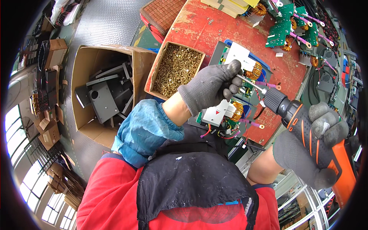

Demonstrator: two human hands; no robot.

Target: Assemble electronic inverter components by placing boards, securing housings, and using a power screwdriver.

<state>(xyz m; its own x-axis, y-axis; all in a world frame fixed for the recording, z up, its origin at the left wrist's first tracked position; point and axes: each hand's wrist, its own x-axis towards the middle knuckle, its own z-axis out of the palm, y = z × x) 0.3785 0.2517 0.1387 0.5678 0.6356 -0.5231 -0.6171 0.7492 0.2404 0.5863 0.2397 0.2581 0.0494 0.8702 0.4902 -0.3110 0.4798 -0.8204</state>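
Note:
My right hand (pixel 326 130), in a dark grey glove, grips an orange and black cordless drill (pixel 295 115). The drill's long silver bit (pixel 251 83) points left toward the fingers of my left hand (pixel 216 82). That hand is gloved too, its thumb and fingers pinched together at the bit's tip; anything small between them is hidden. Beneath it lies a circuit assembly with a white plate (pixel 238 53) and a copper-wound coil (pixel 253 71). Closer to me sits a similar one, with a white plate bearing a red mark (pixel 215 115) and another coil (pixel 237 111).
A shallow box of small brass-coloured screws (pixel 176 69) stands on the worn red table (pixel 214 27). Left of it, a cardboard carton (pixel 86 63) holds grey metal brackets (pixel 103 101). Green circuit boards (pixel 281 28) with pink cables lie at the far right.

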